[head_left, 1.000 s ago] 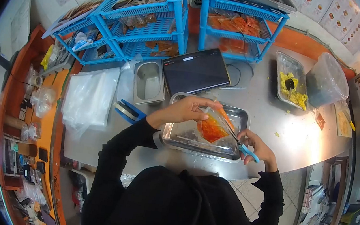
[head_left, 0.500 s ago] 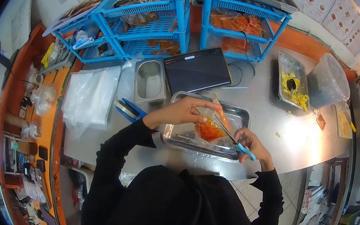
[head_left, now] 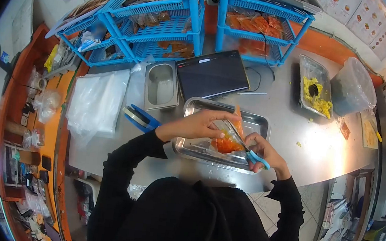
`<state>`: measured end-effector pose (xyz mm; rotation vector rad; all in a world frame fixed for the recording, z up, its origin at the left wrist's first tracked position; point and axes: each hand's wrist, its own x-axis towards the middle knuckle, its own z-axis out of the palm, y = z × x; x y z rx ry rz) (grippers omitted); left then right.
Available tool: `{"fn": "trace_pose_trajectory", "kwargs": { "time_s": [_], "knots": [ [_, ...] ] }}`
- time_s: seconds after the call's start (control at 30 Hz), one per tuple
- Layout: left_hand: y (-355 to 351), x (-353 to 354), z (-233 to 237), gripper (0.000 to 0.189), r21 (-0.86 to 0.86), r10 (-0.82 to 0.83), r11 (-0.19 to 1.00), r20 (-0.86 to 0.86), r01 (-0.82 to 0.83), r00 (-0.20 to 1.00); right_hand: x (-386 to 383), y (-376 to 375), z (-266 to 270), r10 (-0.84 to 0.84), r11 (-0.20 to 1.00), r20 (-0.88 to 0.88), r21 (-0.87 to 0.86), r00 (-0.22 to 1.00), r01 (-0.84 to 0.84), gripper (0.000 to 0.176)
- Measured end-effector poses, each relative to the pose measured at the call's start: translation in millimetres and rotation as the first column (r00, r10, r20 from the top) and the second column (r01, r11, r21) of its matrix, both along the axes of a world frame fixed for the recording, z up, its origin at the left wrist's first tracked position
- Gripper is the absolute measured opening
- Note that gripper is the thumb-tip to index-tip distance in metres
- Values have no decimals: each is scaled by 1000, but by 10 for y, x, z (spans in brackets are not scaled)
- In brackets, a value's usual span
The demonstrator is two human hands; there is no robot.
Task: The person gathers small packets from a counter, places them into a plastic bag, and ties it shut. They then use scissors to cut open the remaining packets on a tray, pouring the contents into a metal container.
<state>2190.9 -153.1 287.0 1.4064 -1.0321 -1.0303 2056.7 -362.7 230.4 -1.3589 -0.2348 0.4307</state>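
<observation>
Over a shallow metal tray (head_left: 194, 155), my left hand (head_left: 198, 123) pinches the upper part of a clear plastic bag (head_left: 226, 144) with orange-red and yellow food in it. My right hand (head_left: 265, 155) is closed round the light-blue handles of a pair of scissors (head_left: 254, 159). The scissor blades point up and left and lie across the bag, close to my left fingertips. Whether the blades are cutting the plastic is too small to tell. A strip of orange-tinted plastic (head_left: 237, 112) sticks up above my left fingers.
Behind the tray are a steel container (head_left: 162, 87) and a dark tablet (head_left: 212, 77). A blue-handled tool (head_left: 140, 118) and clear plastic bags (head_left: 97, 102) lie at left. Blue racks (head_left: 196, 30) stand behind. A tray of yellow food (head_left: 314, 89) and a plastic tub (head_left: 353, 86) are at right.
My right hand and the scissors have moved slightly left, closer to my left hand. My left hand has shifted a little right along with the bag's top.
</observation>
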Motion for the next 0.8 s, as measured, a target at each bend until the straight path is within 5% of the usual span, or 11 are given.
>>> {"fn": "trace_pose_trajectory", "kwargs": {
  "time_s": [0.17, 0.23, 0.27, 0.33, 0.43, 0.57, 0.63, 0.8],
  "knots": [
    [26, 12, -109, 40, -72, 104, 990, -168, -117, 980, 23, -5, -11, 6, 1000, 4, -5, 1000, -5, 61],
    [34, 32, -109, 32, -27, 88, 996, 147, -85, 985, 20, 1, -23, 29, 1000, 8, 6, 1000, -29, 61],
    [35, 41, -131, 32, -27, 89, 996, 145, -86, 985, 18, 2, -25, 50, 999, 13, 14, 999, -51, 61],
    [38, 65, -202, 23, -151, 143, 986, 537, -72, 832, 28, 9, -15, 45, 999, 25, 28, 999, -46, 61],
    [18, 49, -235, 16, -296, 228, 953, 551, -67, 803, 63, 56, 63, 44, 999, 52, 29, 998, -46, 62],
    [-13, -13, -265, 14, -223, 176, 972, 455, -80, 873, 127, 103, 132, 86, 994, 124, -78, 989, -77, 64],
    [-18, -6, -295, 12, -239, 201, 961, 259, -139, 945, 139, 72, 105, 60, 998, 91, -40, 994, -56, 65],
    [-77, -31, -350, 12, -246, 175, 964, 285, -104, 943, 201, 107, 171, 66, 998, 77, -24, 995, -65, 64]
  ]
}}
